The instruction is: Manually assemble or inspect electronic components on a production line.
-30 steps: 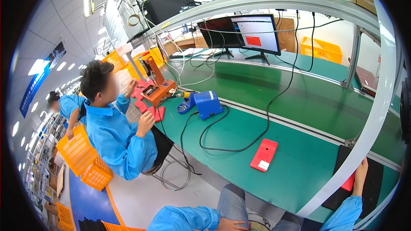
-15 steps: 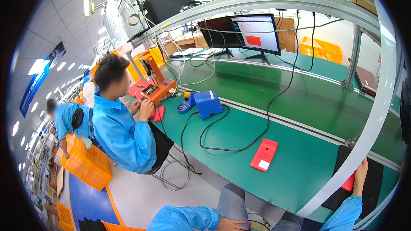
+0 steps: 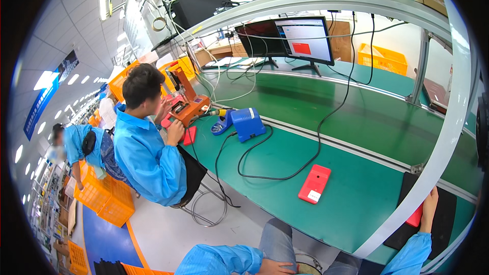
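My left hand [image 3: 276, 267] rests on my thigh at the bottom edge, fingers stretched out and nothing held. At the far right, my right hand [image 3: 431, 208] grips the side of a red plastic case [image 3: 415, 217] over a black mat [image 3: 444, 219]. A pale upright bar hides part of that case, and the fingertips are hidden. Between my hands, farther up the green bench [image 3: 265, 188], lies another red case [image 3: 314, 184] with a white label and a small dark round spot.
A blue soldering station [image 3: 248, 125] stands mid-bench, its black cable looping rightward. The pale bar [image 3: 433, 163] curves in front of my right arm. To the left, a co-worker [image 3: 147, 147] sits at an orange press fixture [image 3: 189, 107]. Two monitors [image 3: 305, 40] stand behind.
The seated co-worker has leaned toward the orange fixture and raised one hand near it. Farther left, another person has shifted slightly. My hands and both red cases near me look unmoved.
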The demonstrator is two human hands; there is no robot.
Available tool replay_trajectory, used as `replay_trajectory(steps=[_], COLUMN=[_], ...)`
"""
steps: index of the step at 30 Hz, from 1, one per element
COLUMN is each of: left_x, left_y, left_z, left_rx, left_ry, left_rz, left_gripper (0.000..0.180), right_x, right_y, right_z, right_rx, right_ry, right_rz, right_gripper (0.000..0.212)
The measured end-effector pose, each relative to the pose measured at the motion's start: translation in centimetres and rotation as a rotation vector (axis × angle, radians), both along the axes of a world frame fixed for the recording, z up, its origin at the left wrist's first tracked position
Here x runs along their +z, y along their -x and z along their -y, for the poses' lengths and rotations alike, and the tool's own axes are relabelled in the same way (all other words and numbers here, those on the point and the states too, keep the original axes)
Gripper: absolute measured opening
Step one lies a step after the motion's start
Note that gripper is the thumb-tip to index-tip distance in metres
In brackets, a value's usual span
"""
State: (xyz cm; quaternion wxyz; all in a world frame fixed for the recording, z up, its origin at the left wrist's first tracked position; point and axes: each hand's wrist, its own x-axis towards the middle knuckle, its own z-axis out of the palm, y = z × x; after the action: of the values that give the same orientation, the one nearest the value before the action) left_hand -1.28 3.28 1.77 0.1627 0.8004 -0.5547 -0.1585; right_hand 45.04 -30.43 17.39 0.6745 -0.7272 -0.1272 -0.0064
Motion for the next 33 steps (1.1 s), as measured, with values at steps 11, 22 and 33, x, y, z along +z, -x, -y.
replay_trajectory(steps=[11, 22, 33], left_x=[0.23, 0.3, 0.45], left_y=[-0.01, -0.05, -0.19], left_z=[0.09, -0.11, 0.04], left_rx=[0.005, 0.023, 0.018], left_ry=[-0.02, 0.056, 0.038], left_rz=[-0.018, -0.034, -0.043], left_gripper=[0.133, 0.135, 0.132], right_x=[0.21, -0.24, -0.12], right_y=[0.21, -0.14, -0.11], right_z=[-0.17, 0.07, 0.24], right_rx=[-0.001, 0.015, 0.026], right_ry=[-0.006, -0.017, -0.005], right_rz=[0.001, 0.003, -0.003], right_gripper=[0.039, 0.038, 0.037])
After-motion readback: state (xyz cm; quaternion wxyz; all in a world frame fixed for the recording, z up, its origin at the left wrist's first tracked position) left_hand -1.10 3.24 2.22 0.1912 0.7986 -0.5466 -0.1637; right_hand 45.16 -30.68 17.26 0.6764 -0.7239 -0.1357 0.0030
